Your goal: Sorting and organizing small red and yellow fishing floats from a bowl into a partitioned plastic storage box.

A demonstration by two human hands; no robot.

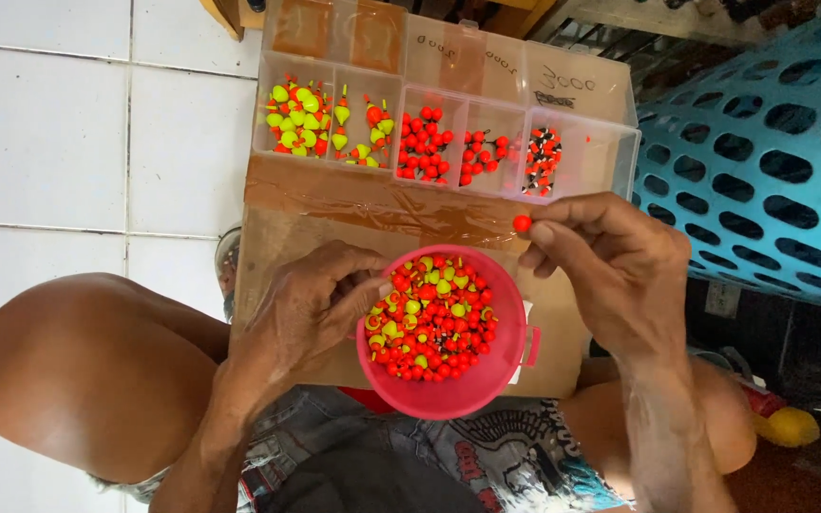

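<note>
Between the right hand's [620, 266] thumb and forefinger: one small red-orange float bead [522, 223], pinched at the fingertips, the grip closed tight on it. Bead sits just above the rim of the pink bowl [515, 366] and just below the front edge of the clear compartment box [620, 157].

Pink bowl: round, plastic, with a small tab handle on its right side; rests on a taped cardboard sheet [277, 247] across the person's lap. Contents: a heap of mixed red-orange and yellow-green float beads [429, 318].

Left hand [311, 309]: fingers curled at the bowl's left rim, tips touching the beads at the edge; grip nearly closed, though whether it holds a bead cannot be told.

Clear compartment box: lid open and leaning back, five front cells in a row. From left: two cells of yellow-green and orange floats [301, 119]; two cells of red beads [425, 142]; one cell of small red, black and white pieces [544, 157].

Right of the box: a turquoise perforated plastic basket [772, 142]. White floor tiles [49, 123] at left.
</note>
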